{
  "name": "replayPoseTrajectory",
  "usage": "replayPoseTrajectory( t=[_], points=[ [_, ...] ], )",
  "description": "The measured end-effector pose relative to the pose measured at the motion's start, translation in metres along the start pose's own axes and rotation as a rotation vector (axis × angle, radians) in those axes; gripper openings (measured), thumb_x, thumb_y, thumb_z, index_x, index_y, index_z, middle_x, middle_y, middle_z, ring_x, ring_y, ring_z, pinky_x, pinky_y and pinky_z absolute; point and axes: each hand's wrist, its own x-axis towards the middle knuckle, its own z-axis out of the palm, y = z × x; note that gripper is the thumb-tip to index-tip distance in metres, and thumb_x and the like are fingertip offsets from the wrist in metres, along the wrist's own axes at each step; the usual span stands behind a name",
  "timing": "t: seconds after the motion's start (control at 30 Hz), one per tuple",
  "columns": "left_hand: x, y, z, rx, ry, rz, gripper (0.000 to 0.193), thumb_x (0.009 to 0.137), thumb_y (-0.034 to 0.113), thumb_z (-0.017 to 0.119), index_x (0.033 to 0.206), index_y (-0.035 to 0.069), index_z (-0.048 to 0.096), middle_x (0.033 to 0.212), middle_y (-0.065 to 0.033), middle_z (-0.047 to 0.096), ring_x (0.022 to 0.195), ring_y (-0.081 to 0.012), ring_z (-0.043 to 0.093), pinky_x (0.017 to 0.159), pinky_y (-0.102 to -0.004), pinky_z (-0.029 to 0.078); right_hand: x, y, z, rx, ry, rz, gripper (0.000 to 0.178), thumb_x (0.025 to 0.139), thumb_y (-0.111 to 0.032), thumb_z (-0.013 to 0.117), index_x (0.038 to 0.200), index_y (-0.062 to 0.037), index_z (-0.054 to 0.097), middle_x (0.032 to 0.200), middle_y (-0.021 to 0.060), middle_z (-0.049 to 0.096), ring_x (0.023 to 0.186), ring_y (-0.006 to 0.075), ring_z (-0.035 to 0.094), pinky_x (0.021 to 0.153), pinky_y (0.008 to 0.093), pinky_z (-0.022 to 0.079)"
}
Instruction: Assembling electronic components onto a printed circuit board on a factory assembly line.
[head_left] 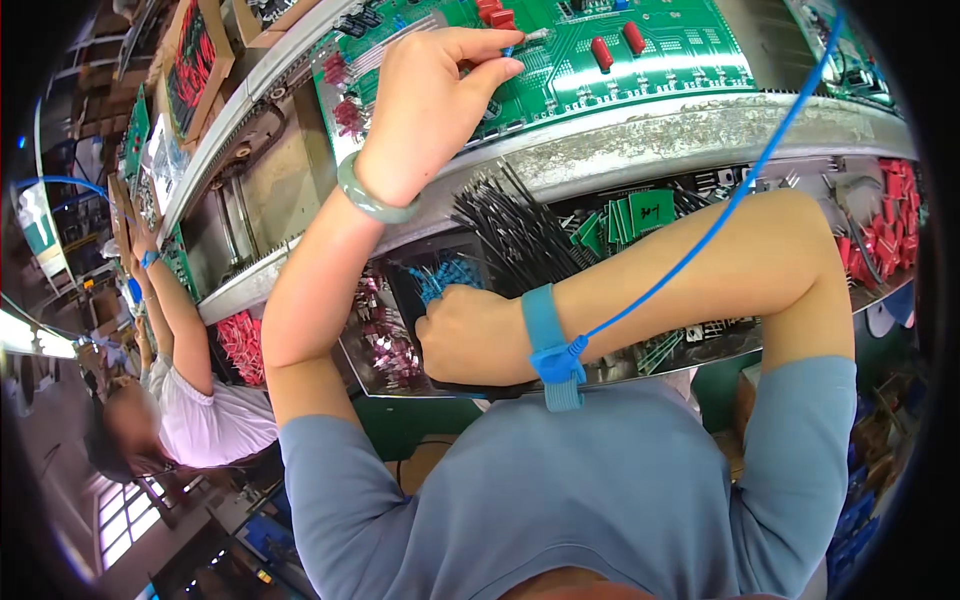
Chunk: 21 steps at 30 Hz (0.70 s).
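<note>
My left hand (pixel 430 100), with a pale green bangle (pixel 376 196) at its wrist, reaches over a green circuit board (pixel 660 75). Thumb and forefinger pinch a small blue component (pixel 508 51) just above the board. Red components (pixel 602 53) stand upright on that board, and dark pink ones sit along its left side. Curled downward, my right hand (pixel 476 337) is in the parts tray at a heap of small blue components (pixel 445 274); its fingertips are hidden. A blue wrist strap (pixel 552 345) with a cord circles the right wrist.
A worn metal rail (pixel 640 135) runs between board and tray. The tray holds black long-leaded parts (pixel 515 225), small green boards (pixel 630 218), pink parts (pixel 385 335) and red parts (pixel 890 230). The blue cord (pixel 745 190) crosses my right forearm. Another person (pixel 215 420) works at left.
</note>
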Motion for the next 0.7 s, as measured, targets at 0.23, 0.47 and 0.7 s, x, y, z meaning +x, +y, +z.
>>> replayPoseTrajectory(
  t=[0.23,0.47,0.7],
  points=[
    [-0.0021,-0.0043,0.0058,-0.034,0.110,0.092,0.019,0.077,0.008,0.072,0.096,0.005,0.073,0.072,-0.0131,0.068,0.060,-0.0172,0.063,0.057,-0.0271,0.047,0.0001,-0.0021,0.0016,0.004,-0.047,0.021,0.013,0.065,-0.013,0.064,0.069,-0.0020,0.070,0.074,0.0148,0.064,0.070,0.0269,0.065,0.057,0.0358,0.052],
    [-0.0049,-0.0023,0.0037,-0.064,0.055,-0.014,0.025,0.080,0.007,0.073,0.105,0.003,0.072,0.079,-0.0017,0.068,0.071,-0.0050,0.057,0.065,-0.0205,0.046,0.0027,-0.0031,0.0019,0.010,-0.085,0.032,0.013,0.065,-0.014,0.064,0.069,-0.0028,0.070,0.072,0.0132,0.065,0.070,0.0266,0.066,0.059,0.0364,0.052],
    [-0.0063,-0.0001,0.0037,-0.040,0.110,0.063,0.022,0.078,0.010,0.072,0.099,0.004,0.073,0.075,-0.0135,0.069,0.062,-0.0152,0.063,0.059,-0.0265,0.048,0.0003,-0.0038,0.0007,0.022,-0.057,0.023,0.013,0.065,-0.014,0.064,0.069,-0.0025,0.070,0.073,0.0136,0.066,0.070,0.0271,0.066,0.060,0.0372,0.052]
  ],
)
